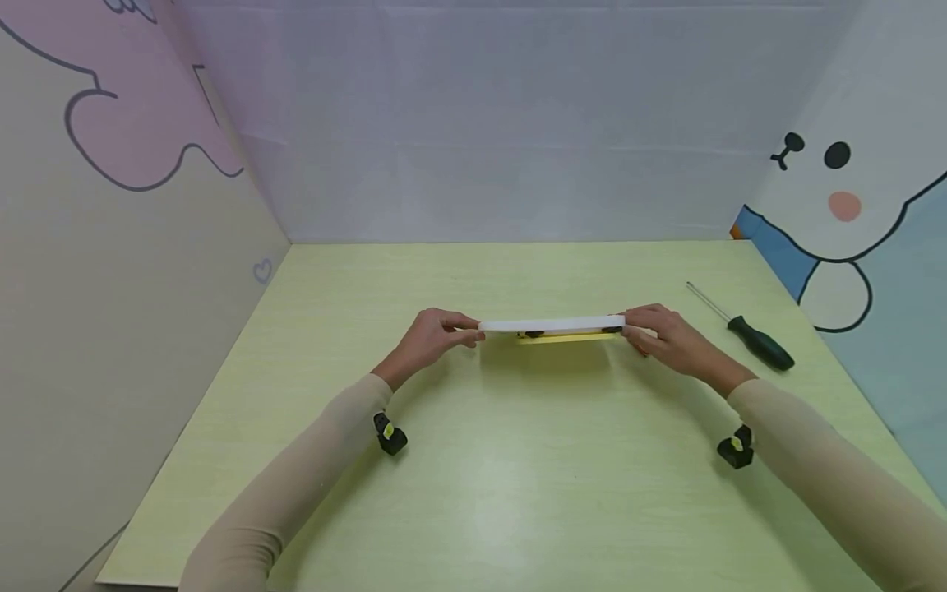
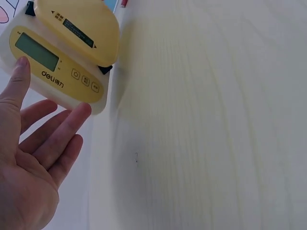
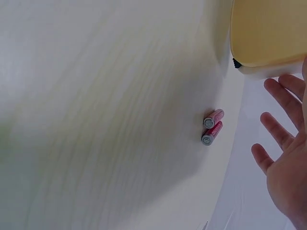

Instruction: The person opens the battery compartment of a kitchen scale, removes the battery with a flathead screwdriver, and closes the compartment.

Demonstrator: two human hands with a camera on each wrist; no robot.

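A digital kitchen scale (image 1: 551, 324) is held raised over the table, seen nearly edge-on in the head view, its white body above and its yellow weighing plate (image 2: 79, 28) on the lower side. The left hand (image 1: 436, 339) pinches one end, the thumb against the front panel near the grey display (image 2: 37, 51) in the left wrist view. At the opposite end the right hand (image 1: 666, 339) grips the scale between thumb and fingers. Two red batteries (image 3: 213, 127) lie side by side on the table in the right wrist view; the head view does not show them.
A screwdriver (image 1: 760, 342) with a dark green handle lies on the table to the right of the right hand. The pale wood-grain table (image 1: 503, 493) meets a light wall (image 1: 518, 123) at the back. Printed panels stand at both sides.
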